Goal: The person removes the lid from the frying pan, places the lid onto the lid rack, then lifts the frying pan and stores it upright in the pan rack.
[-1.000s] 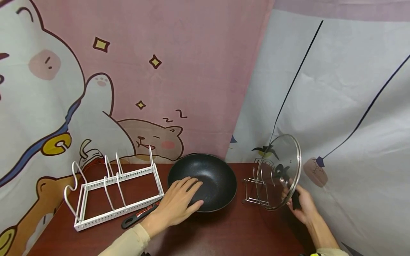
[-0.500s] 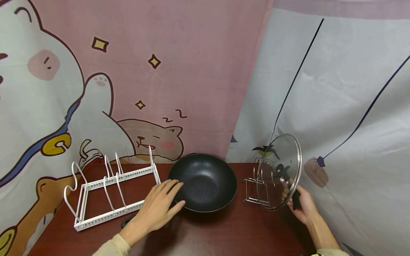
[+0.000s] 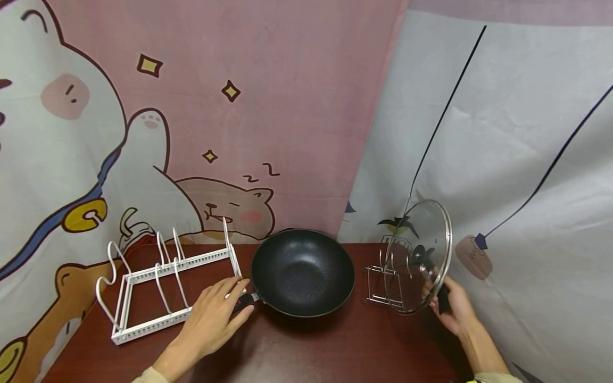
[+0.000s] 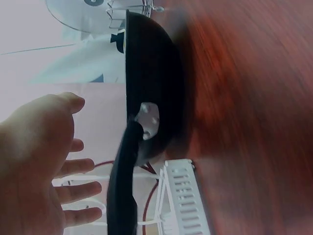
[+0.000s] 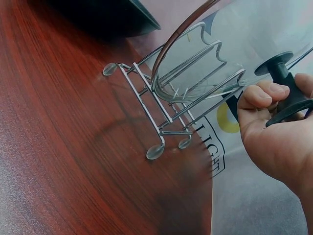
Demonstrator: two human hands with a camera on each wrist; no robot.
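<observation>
A black wok (image 3: 303,274) sits on the table, its interior facing up and its handle (image 4: 124,176) pointing to the front left. My left hand (image 3: 210,316) hovers over that handle with fingers extended and thumb apart, holding nothing. In the left wrist view, the palm is beside the handle with a gap between. On the right, my right hand (image 3: 457,308) grips the black handle (image 5: 288,88) of a glass lid (image 3: 448,239). Tilted nearly upright, the lid has its lower rim within the small wire rack (image 5: 142,105), between its prongs in the right wrist view.
A white rack (image 3: 148,333) with upright loops stands at the left, close to the wok's handle. Under everything is a reddish-brown wooden table (image 3: 306,356). A printed cloth (image 3: 306,133) hangs behind the table and along its right side.
My left hand has moved from over the wok leftward and toward me, now above its handle. The wok, lid and right hand look unchanged.
</observation>
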